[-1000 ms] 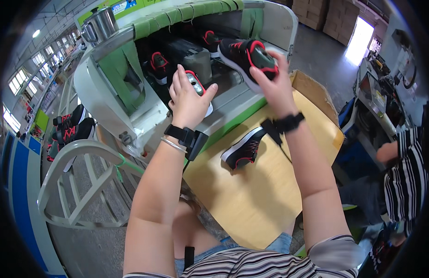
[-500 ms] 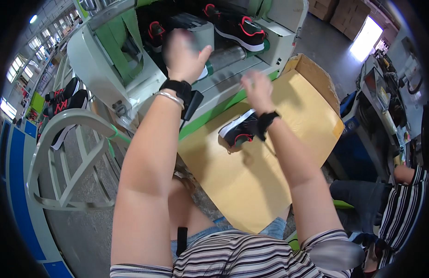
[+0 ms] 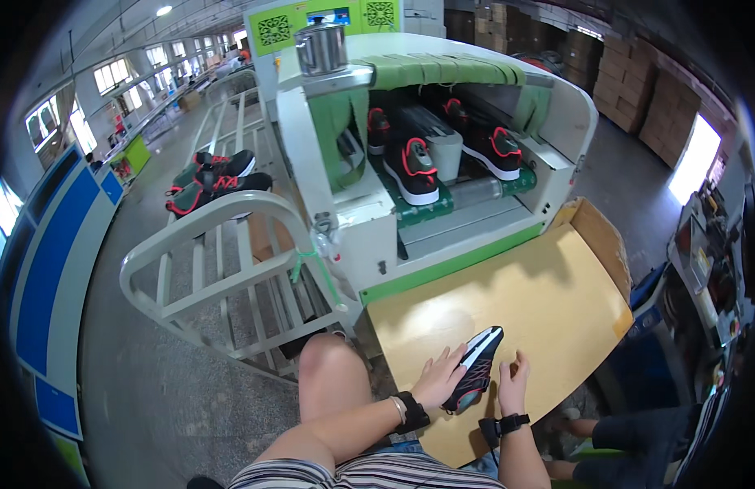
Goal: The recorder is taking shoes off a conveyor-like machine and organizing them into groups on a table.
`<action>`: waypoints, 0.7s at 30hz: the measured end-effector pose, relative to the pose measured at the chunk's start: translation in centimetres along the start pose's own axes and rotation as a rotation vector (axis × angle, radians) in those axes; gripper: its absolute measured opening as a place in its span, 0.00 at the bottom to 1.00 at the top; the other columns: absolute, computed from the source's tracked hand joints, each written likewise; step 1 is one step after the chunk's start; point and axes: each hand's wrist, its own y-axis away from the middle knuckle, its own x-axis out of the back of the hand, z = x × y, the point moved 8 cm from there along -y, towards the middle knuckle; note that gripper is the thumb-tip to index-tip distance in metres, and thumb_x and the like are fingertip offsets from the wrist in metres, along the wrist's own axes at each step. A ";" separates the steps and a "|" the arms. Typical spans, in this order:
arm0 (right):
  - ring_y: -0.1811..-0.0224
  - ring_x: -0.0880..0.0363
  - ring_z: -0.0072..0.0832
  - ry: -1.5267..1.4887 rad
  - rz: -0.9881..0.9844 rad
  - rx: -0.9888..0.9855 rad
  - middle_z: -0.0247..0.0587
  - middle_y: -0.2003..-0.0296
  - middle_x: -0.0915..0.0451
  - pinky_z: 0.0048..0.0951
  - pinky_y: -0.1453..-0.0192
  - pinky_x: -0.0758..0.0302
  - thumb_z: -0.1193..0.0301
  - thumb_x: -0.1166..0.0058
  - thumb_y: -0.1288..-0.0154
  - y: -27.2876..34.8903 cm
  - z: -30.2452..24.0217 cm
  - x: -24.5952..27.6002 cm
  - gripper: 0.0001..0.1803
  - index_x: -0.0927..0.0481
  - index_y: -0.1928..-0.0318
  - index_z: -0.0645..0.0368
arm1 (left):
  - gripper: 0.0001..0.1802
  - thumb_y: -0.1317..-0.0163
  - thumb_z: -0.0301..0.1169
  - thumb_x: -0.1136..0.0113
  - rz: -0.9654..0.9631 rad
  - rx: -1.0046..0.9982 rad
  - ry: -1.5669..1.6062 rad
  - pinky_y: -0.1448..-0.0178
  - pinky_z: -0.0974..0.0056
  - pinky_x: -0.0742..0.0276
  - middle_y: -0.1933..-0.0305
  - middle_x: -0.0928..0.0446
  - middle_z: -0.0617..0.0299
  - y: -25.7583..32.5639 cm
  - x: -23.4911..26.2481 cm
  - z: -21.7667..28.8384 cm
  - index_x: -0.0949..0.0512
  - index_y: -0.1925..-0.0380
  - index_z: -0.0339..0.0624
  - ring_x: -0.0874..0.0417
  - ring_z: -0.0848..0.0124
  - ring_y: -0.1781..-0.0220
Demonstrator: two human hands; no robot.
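A black sneaker (image 3: 478, 376) with red laces and a white sole lies tilted on a tan board in front of me, its toe pointing away and its sole facing left. My left hand (image 3: 441, 381) is on the sole side, fingers against the white edge; its thumb is hard to make out. Just right of the sneaker, my right hand (image 3: 513, 386) is raised with fingers loosely bent and apart, holding nothing. Beyond the board, more black-and-red sneakers stand on the green belt in the machine's opening, the nearest one (image 3: 413, 173) at the left.
The white and green machine (image 3: 459, 269) stands beyond the tan board (image 3: 548, 301), with a metal pot (image 3: 321, 47) on top. On the left, a metal rack (image 3: 222, 285) carries several sneakers (image 3: 222, 183). A cardboard flap (image 3: 601, 240) rises at the board's right edge. Another person (image 3: 638, 440) is at the lower right.
My left hand has come back from the sneaker at the machine's opening to the one on the board. That sneaker now lies nearer me, turned toe away. My right hand has drawn back too.
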 end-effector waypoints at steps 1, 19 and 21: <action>0.32 0.31 0.46 0.139 -0.053 0.024 0.57 0.35 0.29 0.43 0.28 0.35 0.68 0.47 0.26 0.7 2.1 -0.6 0.17 0.22 0.42 0.65 | 0.32 0.19 0.41 0.59 0.009 0.009 0.150 0.19 0.48 0.47 0.21 0.39 0.44 -0.2 -0.1 -1.4 0.47 0.21 0.42 0.39 0.50 0.19; 0.22 0.50 0.64 0.112 -0.373 0.354 0.70 0.24 0.52 0.54 0.19 0.47 0.74 0.39 0.38 3.5 -11.1 -15.4 0.39 0.37 0.27 0.58 | 0.31 0.28 0.33 0.49 0.298 0.090 -0.641 0.20 0.30 0.58 0.17 0.48 0.49 1.6 8.8 -6.7 0.36 0.25 0.48 0.51 0.45 0.16; 0.22 0.50 0.63 0.101 -0.380 0.359 0.68 0.24 0.52 0.53 0.19 0.47 0.75 0.40 0.39 3.4 -10.8 -15.5 0.38 0.36 0.27 0.58 | 0.31 0.28 0.34 0.49 0.328 0.078 -0.617 0.20 0.30 0.57 0.17 0.46 0.49 1.7 8.6 -6.6 0.36 0.25 0.47 0.51 0.45 0.15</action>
